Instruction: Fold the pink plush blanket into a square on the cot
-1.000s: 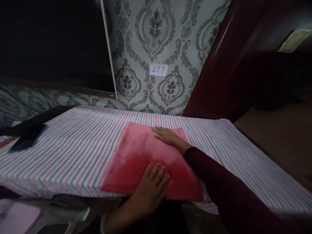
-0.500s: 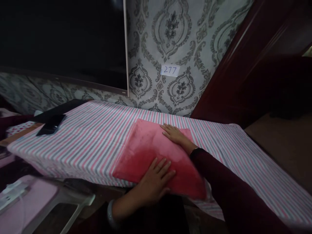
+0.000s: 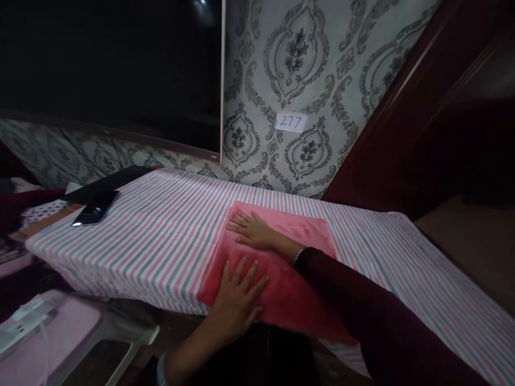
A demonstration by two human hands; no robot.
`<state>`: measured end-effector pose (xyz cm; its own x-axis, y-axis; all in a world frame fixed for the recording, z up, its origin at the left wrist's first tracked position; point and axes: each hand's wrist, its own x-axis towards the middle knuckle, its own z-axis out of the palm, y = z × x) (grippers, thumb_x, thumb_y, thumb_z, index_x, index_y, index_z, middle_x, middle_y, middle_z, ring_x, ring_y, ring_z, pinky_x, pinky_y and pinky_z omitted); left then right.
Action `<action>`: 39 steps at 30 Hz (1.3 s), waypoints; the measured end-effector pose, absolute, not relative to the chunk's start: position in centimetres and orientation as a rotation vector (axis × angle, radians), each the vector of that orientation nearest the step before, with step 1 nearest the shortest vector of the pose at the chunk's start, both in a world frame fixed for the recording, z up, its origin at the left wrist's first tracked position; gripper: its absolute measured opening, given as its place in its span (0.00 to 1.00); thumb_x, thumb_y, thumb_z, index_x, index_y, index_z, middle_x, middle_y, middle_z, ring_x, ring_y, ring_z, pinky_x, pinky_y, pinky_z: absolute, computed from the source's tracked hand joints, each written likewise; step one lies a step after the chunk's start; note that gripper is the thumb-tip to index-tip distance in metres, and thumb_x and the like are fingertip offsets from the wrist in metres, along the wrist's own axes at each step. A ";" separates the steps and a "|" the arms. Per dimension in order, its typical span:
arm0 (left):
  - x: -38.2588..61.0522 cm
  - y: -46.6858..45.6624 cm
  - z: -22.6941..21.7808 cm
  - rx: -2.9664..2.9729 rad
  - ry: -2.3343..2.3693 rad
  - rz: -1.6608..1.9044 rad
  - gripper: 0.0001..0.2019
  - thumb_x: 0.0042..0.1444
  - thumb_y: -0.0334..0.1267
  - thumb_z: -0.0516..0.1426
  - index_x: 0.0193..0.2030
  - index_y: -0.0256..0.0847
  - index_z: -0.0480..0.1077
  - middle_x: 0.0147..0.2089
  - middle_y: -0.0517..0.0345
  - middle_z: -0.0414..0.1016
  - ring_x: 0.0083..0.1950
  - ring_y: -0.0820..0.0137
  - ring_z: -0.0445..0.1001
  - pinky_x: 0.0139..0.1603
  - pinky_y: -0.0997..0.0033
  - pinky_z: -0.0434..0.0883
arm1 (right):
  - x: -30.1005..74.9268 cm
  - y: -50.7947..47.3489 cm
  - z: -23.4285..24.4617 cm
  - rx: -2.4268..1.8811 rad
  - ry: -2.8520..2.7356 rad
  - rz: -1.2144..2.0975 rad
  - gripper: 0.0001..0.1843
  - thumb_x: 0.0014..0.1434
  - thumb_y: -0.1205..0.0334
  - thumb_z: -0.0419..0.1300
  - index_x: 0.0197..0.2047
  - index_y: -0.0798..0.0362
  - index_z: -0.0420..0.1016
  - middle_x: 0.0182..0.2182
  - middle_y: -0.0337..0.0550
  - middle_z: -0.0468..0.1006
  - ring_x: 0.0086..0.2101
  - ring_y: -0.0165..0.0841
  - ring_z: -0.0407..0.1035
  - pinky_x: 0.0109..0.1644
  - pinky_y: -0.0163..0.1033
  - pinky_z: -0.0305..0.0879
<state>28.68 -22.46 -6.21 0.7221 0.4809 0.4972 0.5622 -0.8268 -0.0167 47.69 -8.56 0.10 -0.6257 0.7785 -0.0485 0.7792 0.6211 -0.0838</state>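
Note:
A folded pink plush cloth [image 3: 306,236] lies on a table covered with a pink, grey and white striped sheet [image 3: 161,236]. My left hand [image 3: 237,297] rests flat on the cloth's near left corner, fingers spread. My right hand [image 3: 251,230] lies flat on the cloth's far left part, fingers stretched out toward the left. A dark maroon sleeve [image 3: 362,300] covers my right arm and hides part of the cloth's right side.
A dark phone [image 3: 94,210] lies at the table's far left next to a black flat object [image 3: 107,182]. Behind hang patterned wallpaper with a "277" label [image 3: 290,121] and a dark screen [image 3: 108,69]. A plastic stool [image 3: 116,332] and a white power strip [image 3: 22,317] sit at lower left.
My right hand slid leftward across the cloth, from its far right part to its far left. My left hand moved slightly left along the near edge. The view shifted left.

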 end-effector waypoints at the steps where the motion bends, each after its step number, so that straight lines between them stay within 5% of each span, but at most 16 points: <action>1: 28.7 -22.5 -6.3 -2.748 -0.835 -0.737 0.35 0.58 0.42 0.61 0.73 0.52 0.60 0.77 0.50 0.55 0.77 0.45 0.47 0.74 0.33 0.37 | 47.9 -7.7 -0.1 1.384 2.815 -0.140 0.32 0.74 0.41 0.45 0.77 0.37 0.49 0.76 0.38 0.41 0.74 0.48 0.32 0.73 0.68 0.34; 8: 28.6 -22.5 -6.2 -2.720 -0.797 -0.778 0.34 0.59 0.42 0.59 0.73 0.48 0.60 0.77 0.52 0.55 0.78 0.47 0.44 0.75 0.37 0.33 | 49.0 -2.6 -1.2 1.683 2.730 -0.380 0.35 0.73 0.37 0.41 0.77 0.38 0.48 0.76 0.41 0.43 0.73 0.49 0.42 0.72 0.65 0.44; 18: 28.6 -22.0 -6.8 -2.681 -0.796 -0.836 0.33 0.60 0.42 0.59 0.73 0.49 0.61 0.76 0.52 0.57 0.78 0.48 0.47 0.75 0.39 0.35 | 48.7 -1.8 -1.7 1.846 2.711 -0.484 0.34 0.73 0.38 0.41 0.77 0.39 0.49 0.75 0.41 0.51 0.72 0.46 0.46 0.73 0.62 0.44; 26: 28.6 -21.4 -6.9 -2.660 -0.785 -0.911 0.30 0.61 0.42 0.59 0.71 0.52 0.63 0.75 0.55 0.61 0.76 0.50 0.51 0.76 0.43 0.38 | 48.4 -5.0 1.8 1.959 2.756 -0.457 0.35 0.74 0.38 0.40 0.78 0.39 0.43 0.77 0.42 0.36 0.74 0.49 0.32 0.74 0.66 0.35; 31: 29.0 -21.6 -6.2 -2.660 -0.809 -0.912 0.28 0.62 0.40 0.58 0.70 0.50 0.65 0.73 0.50 0.63 0.74 0.49 0.56 0.75 0.39 0.42 | 52.2 -12.2 2.6 1.780 2.836 -0.392 0.32 0.74 0.38 0.42 0.76 0.36 0.51 0.76 0.39 0.43 0.74 0.46 0.33 0.75 0.64 0.32; 35: 31.7 -23.0 -5.2 -2.778 -0.715 -0.860 0.29 0.63 0.39 0.56 0.72 0.44 0.62 0.71 0.46 0.66 0.72 0.53 0.61 0.76 0.39 0.44 | 55.5 -16.7 2.0 1.617 2.837 -0.413 0.30 0.74 0.41 0.44 0.76 0.34 0.49 0.76 0.36 0.42 0.74 0.43 0.33 0.74 0.65 0.29; 39: 35.0 -24.1 -5.7 -2.793 -0.652 -0.837 0.29 0.64 0.45 0.57 0.71 0.44 0.62 0.72 0.46 0.64 0.73 0.52 0.58 0.76 0.36 0.33 | 56.4 -16.8 1.1 1.538 2.797 -0.365 0.31 0.74 0.42 0.45 0.76 0.34 0.48 0.76 0.37 0.41 0.74 0.46 0.32 0.73 0.68 0.30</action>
<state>34.97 -24.14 -5.71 0.7490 0.3628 0.5544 0.4489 -0.8933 -0.0217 56.37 -16.81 1.09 -0.5395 0.8407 -0.0466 0.8245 0.5163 -0.2314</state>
